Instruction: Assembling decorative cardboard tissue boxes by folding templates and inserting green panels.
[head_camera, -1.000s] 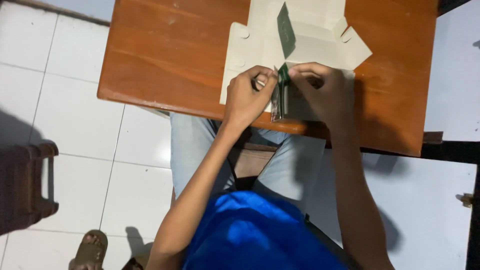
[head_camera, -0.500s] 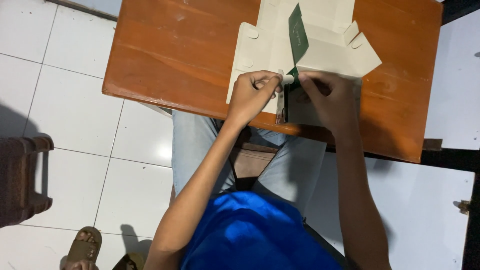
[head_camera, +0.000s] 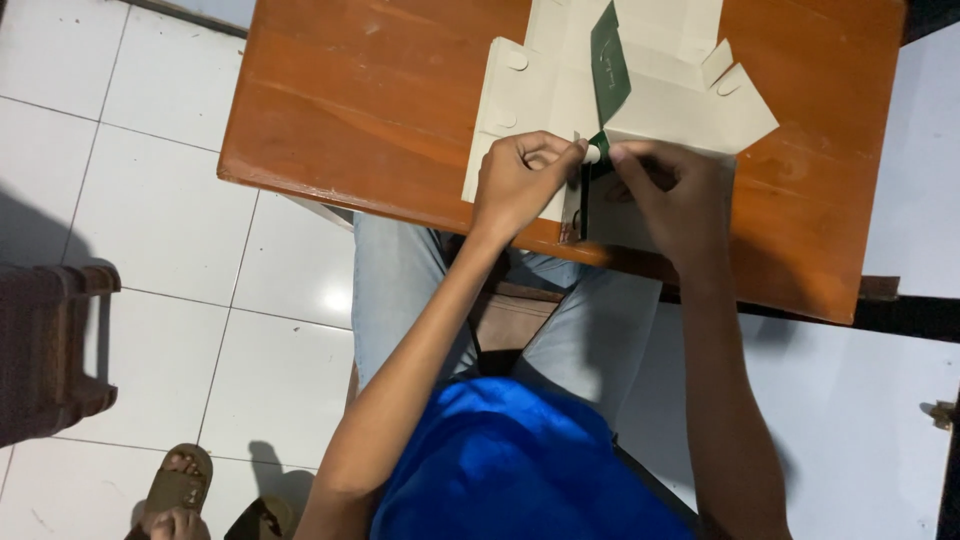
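Fingers (head_camera: 570, 152) pinching unfolded carton (head_camera: 655, 95), wooden table (head_camera: 380, 110)

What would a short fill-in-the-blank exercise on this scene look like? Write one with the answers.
1. The flattened cardboard box lies on a ____ table.
2. The upright flap on the box is dark ____.
3. The left hand and right hand meet at the box's ____ edge.
4. The person's shirt is ____.

Answers: wooden; green; near; blue
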